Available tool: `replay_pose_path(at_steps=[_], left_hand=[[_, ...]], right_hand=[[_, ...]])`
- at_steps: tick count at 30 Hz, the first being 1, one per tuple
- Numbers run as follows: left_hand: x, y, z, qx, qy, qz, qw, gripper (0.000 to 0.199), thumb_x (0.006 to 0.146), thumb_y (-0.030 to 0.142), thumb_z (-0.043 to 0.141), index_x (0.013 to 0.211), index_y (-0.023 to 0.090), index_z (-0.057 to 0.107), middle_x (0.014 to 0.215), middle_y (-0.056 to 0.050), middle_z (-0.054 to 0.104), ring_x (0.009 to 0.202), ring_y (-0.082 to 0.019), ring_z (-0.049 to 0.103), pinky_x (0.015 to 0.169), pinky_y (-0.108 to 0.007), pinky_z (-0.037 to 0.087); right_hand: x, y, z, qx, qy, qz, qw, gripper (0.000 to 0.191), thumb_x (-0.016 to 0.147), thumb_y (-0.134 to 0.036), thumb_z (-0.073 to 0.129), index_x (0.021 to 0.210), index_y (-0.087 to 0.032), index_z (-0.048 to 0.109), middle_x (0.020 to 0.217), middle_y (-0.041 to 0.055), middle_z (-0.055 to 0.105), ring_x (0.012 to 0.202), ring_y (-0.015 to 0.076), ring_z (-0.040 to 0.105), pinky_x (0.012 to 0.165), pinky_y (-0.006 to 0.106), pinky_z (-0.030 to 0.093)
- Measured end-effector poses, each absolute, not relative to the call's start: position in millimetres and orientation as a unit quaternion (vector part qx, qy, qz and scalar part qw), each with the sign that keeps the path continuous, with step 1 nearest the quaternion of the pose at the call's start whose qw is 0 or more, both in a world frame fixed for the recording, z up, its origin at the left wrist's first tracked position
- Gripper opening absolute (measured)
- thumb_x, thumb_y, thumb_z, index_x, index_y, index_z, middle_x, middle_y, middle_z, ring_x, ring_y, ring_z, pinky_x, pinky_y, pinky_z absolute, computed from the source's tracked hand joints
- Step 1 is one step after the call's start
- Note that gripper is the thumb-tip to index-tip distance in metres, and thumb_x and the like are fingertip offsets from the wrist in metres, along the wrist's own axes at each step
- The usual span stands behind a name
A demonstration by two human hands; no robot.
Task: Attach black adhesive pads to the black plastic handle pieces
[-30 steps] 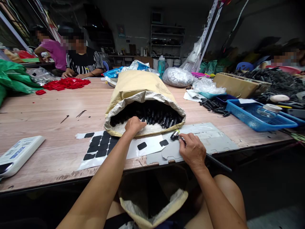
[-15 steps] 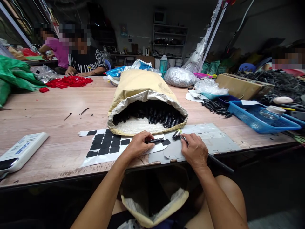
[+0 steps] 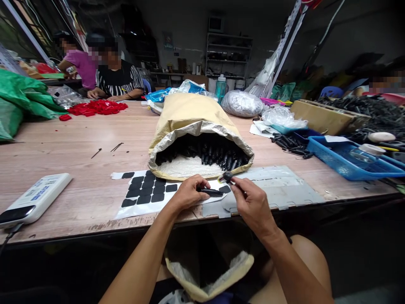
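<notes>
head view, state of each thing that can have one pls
Left grip: closed on black piece
Black piece: roughly level, one end in the fingers
Right grip: closed on hammer
Hammer: held, head blurred
Upper sack: on its side, mouth open
Lower sack: mouth open
White sheet: flat, partly covered with black patches
White box: flat, cable attached
Bottle: upright, capped
</notes>
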State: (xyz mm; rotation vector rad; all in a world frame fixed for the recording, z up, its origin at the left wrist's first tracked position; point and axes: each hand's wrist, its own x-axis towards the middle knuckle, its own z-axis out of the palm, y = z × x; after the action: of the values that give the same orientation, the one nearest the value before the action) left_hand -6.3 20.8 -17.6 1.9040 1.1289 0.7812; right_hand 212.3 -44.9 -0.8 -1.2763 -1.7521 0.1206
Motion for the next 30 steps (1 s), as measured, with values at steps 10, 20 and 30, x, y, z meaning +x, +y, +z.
replay_pose_path(at_steps=[10, 20, 30], left_hand=[[-3, 25, -23, 0.746, 0.456, 0.315, 0.369, 0.024, 0.063, 0.016, 0.077, 0.086, 0.020, 0.074, 0.083, 0.001, 0.063, 0.079, -0.017, 0.058, 0.071, -0.026, 0.044], [-3, 25, -25, 0.742, 0.471, 0.306, 0.365, 0.026, 0.062, 0.018, 0.077, 0.088, 0.021, 0.076, 0.085, 0.001, 0.066, 0.080, -0.017, 0.059, 0.071, -0.027, 0.044], [-2, 21, -19, 0.749, 0.477, 0.295, 0.351, 0.025, 0.064, 0.018, 0.072, 0.088, 0.021, 0.076, 0.088, 0.000, 0.067, 0.082, -0.018, 0.060, 0.071, -0.027, 0.045]], right_hand=[[180, -48, 6, -0.512, -0.740, 0.011, 0.436, 0.029, 0.098, -0.022, 0.049, 0.121, -0.021, 0.067, 0.097, 0.0063, 0.070, 0.091, 0.0189, 0.065, 0.084, 0.031, 0.051], [188, -53, 8, -0.541, -0.721, 0.000, 0.432, 0.028, 0.098, -0.022, 0.050, 0.119, -0.021, 0.069, 0.095, 0.0054, 0.069, 0.090, 0.0186, 0.064, 0.084, 0.030, 0.049], [215, -49, 3, -0.570, -0.705, 0.018, 0.421, 0.027, 0.096, -0.026, 0.052, 0.116, -0.024, 0.070, 0.099, 0.0040, 0.071, 0.092, 0.0188, 0.065, 0.083, 0.031, 0.048]])
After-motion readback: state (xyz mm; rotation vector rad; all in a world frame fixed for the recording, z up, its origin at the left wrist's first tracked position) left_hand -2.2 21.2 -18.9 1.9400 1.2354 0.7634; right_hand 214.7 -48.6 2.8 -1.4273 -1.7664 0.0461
